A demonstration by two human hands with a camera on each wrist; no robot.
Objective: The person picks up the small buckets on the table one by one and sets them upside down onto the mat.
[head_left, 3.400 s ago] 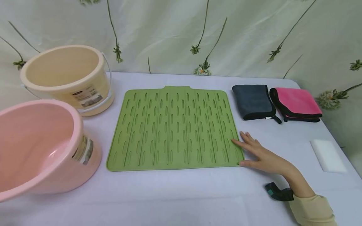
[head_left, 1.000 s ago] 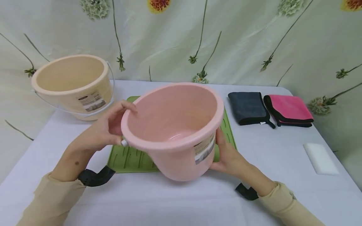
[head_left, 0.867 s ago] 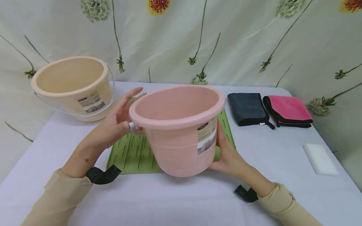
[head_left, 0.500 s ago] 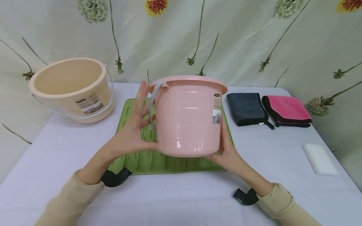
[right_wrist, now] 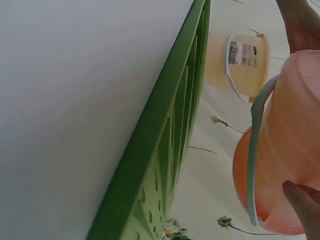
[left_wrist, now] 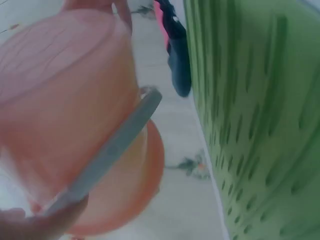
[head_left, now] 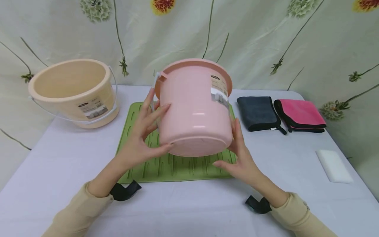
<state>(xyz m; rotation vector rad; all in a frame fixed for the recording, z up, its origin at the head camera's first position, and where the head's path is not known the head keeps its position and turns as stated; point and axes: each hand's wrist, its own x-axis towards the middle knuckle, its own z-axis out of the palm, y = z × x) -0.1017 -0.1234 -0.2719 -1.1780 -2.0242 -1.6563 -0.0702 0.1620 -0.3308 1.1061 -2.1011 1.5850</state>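
Note:
Above the green ribbed mat (head_left: 177, 171), both hands hold a pink bucket (head_left: 195, 108) in the air. It is tipped so that its base faces me and its mouth points away. My left hand (head_left: 137, 140) grips its left side, with the thumb at the base edge and fingers spread along the wall. My right hand (head_left: 242, 156) supports the right side with its fingers, while in the head view its thumb stands off below the base. The grey handle (left_wrist: 115, 147) hangs loose against the bucket in the left wrist view. Some of the right fingers are hidden.
A cream bucket (head_left: 94, 102) with a white handle stands at the back left. At the right lie a folded dark blue cloth (head_left: 257, 112), a folded pink cloth (head_left: 302, 110) and a white sponge block (head_left: 334, 166). A floral curtain hangs behind the table.
From the left, the pink bucket has come over the mat in both hands. It has since been turned and raised, its base swinging toward me. The left hand has shifted from rim to side.

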